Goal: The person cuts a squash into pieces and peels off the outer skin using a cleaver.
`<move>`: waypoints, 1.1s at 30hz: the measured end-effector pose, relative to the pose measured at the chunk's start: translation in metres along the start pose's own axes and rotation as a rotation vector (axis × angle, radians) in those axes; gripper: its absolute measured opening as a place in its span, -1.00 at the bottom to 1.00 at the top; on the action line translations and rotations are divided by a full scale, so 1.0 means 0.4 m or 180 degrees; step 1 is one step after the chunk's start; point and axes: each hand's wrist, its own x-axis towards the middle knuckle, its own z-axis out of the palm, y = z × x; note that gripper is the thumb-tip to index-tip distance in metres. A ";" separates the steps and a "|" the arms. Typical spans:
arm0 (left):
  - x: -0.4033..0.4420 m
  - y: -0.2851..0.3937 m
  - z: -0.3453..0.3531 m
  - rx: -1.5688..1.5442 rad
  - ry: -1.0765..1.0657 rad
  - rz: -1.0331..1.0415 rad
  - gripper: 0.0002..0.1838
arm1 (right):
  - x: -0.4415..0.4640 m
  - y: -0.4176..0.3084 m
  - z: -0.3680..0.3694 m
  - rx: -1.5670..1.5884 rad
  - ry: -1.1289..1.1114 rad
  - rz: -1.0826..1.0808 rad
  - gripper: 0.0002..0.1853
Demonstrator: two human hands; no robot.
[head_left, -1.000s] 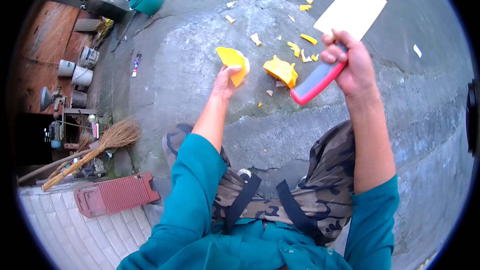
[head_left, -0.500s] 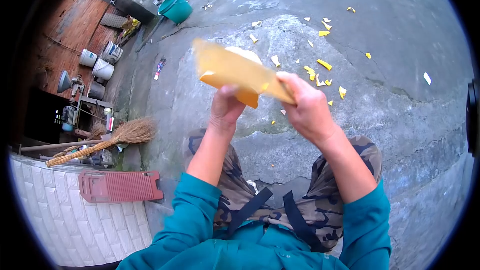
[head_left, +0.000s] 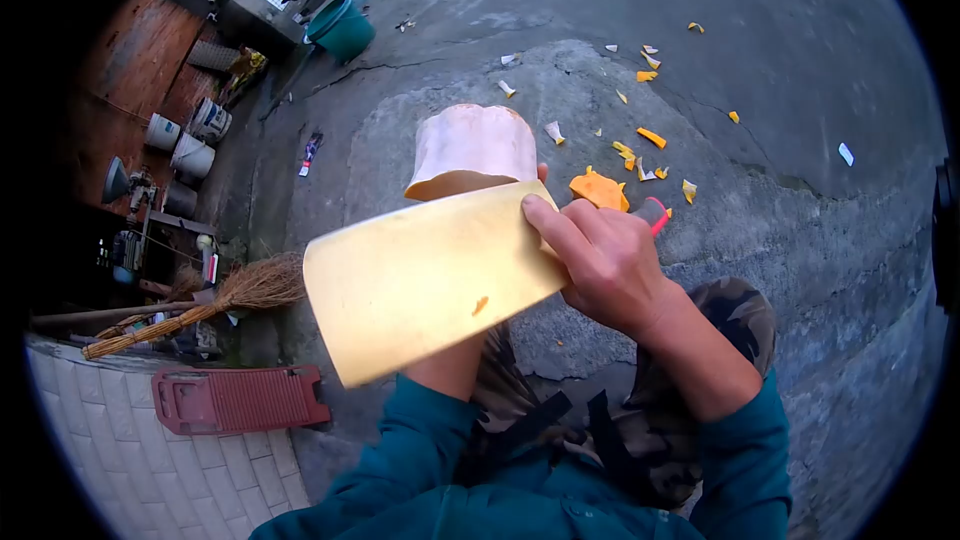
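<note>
My right hand point(head_left: 615, 265) is closed round a wide cleaver point(head_left: 430, 275), its thumb lying on the flat golden blade. Part of a red and black handle point(head_left: 655, 212) shows past the knuckles. The blade's face is turned up toward me, with a small orange scrap stuck on it. Just beyond the blade's far edge stands a large pale, ribbed pumpkin point(head_left: 475, 145) with a cut orange underside rim. Behind the cleaver my left hand is hidden; only the left forearm point(head_left: 447, 372) comes out below it. A thick orange pumpkin piece point(head_left: 598, 190) sits beside my right hand.
Several orange and pale peelings point(head_left: 652, 137) lie scattered over the concrete floor point(head_left: 800, 270). A green bucket point(head_left: 342, 30) stands at the far left. Along the left side are white buckets point(head_left: 192, 155), a straw broom point(head_left: 255, 285) and a dark red plastic washboard point(head_left: 240, 400).
The cleaver has swung lower and turned its flat face upward. My left hand, which held an orange pumpkin piece, has gone out of sight behind the blade. The pale pumpkin shows more fully.
</note>
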 end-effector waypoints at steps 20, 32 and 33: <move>0.015 0.010 -0.019 0.1945 0.0136 0.1120 -0.16 | 0.013 0.022 0.067 -0.0143 -0.0268 0.0729 -0.60; -0.021 0.038 -0.053 -0.0569 -0.0181 0.0106 -0.23 | 0.009 -0.038 0.032 -0.0049 -0.0112 0.0094 -0.62; -0.019 0.039 -0.069 -0.0597 -0.0319 0.0006 -0.22 | 0.006 -0.038 0.031 -0.0084 -0.0209 0.0062 -0.61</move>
